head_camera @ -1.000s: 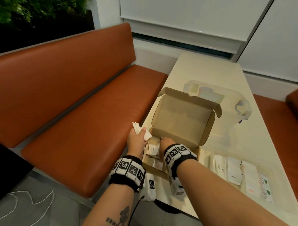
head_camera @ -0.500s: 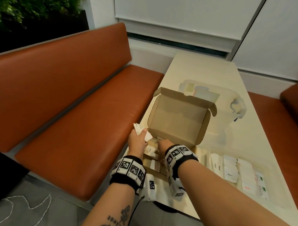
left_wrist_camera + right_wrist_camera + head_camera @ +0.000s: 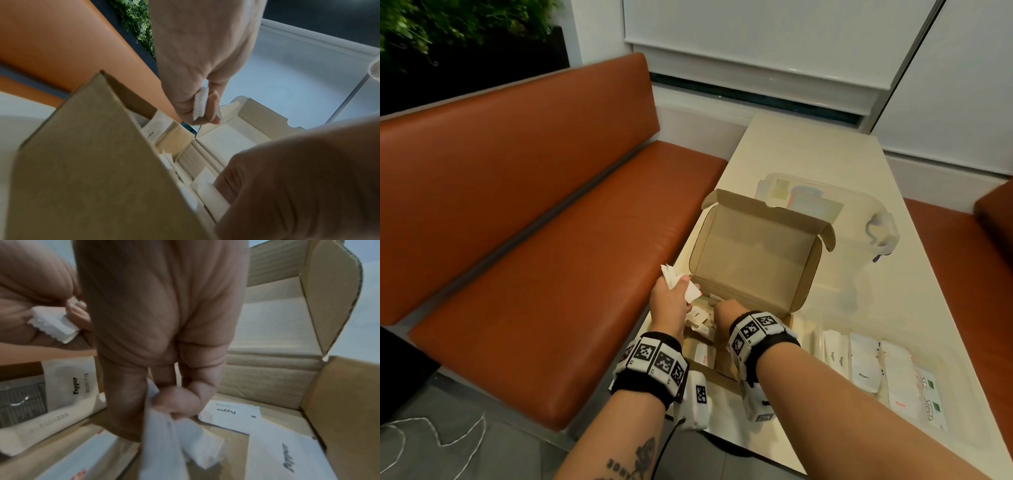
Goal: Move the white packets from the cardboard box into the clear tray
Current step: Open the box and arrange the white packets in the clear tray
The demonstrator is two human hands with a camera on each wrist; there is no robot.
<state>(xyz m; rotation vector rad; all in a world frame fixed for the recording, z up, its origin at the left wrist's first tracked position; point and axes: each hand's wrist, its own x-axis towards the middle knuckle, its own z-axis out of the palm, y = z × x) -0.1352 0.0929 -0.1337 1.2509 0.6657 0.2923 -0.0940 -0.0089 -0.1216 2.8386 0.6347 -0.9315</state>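
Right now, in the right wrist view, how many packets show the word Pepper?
3. One Pepper packet at the left, one beyond the right hand, one lower right in the cardboard box. The hand may hide others.

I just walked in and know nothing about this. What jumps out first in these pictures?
Two hands wearing checkered wrist bands dig in an open cardboard box at the table's near left edge: the left hand holds a bunch of white packets, and the right hand pinches more inside the box. To the right, a clear tray already holds rows of packets, beside a long orange bench.
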